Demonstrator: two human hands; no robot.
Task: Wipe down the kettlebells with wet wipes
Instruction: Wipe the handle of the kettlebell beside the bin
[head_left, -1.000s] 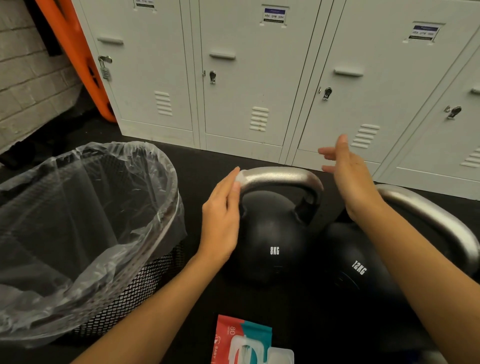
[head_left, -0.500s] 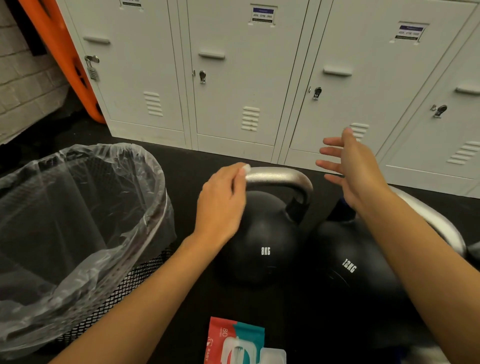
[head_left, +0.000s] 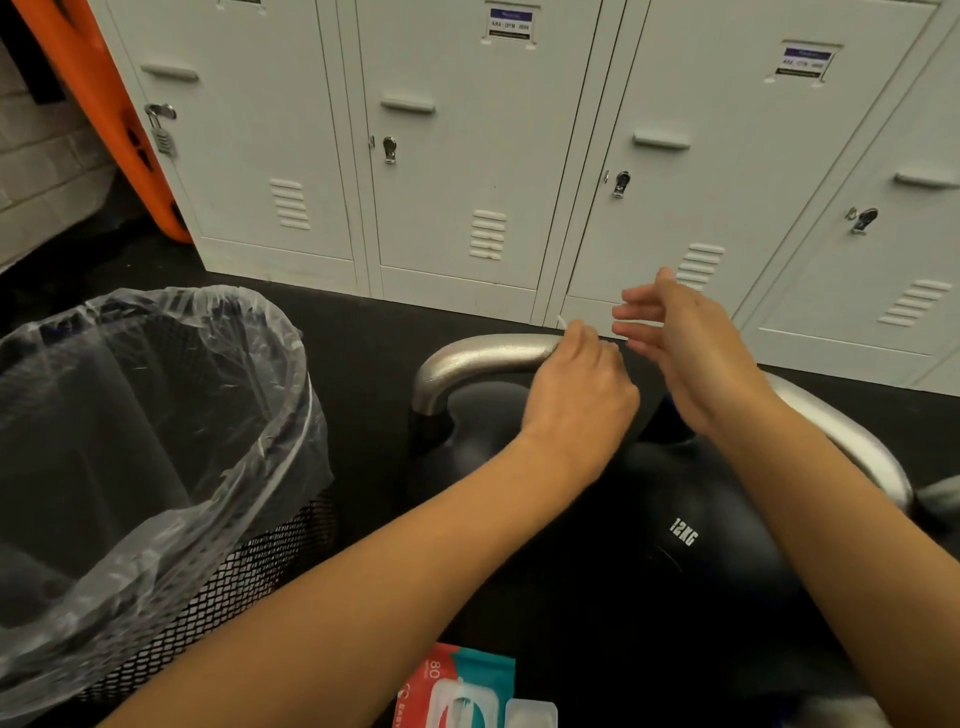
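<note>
Two black kettlebells with silver handles stand on the dark floor. The smaller kettlebell (head_left: 483, 364) is at centre; my left hand (head_left: 579, 395) curls over the right end of its handle, holding a white wet wipe (head_left: 562, 322) whose corner pokes out above the fingers. The 12 kg kettlebell (head_left: 680, 535) stands to its right, largely behind my arms. My right hand (head_left: 680, 332) hovers just right of the left hand with fingers straight and spread, holding nothing. A red and teal wet wipe pack (head_left: 457, 686) lies at the bottom edge with its lid flipped up.
A mesh waste bin (head_left: 171, 467) lined with a clear plastic bag stands at the left. A row of pale lockers (head_left: 467, 156) runs along the back. An orange board (head_left: 104, 114) leans at the far left beside a brick wall.
My left hand slid the wipe along the smaller kettlebell's handle from its left end to its right end. My right hand stayed raised and spread beside it.
</note>
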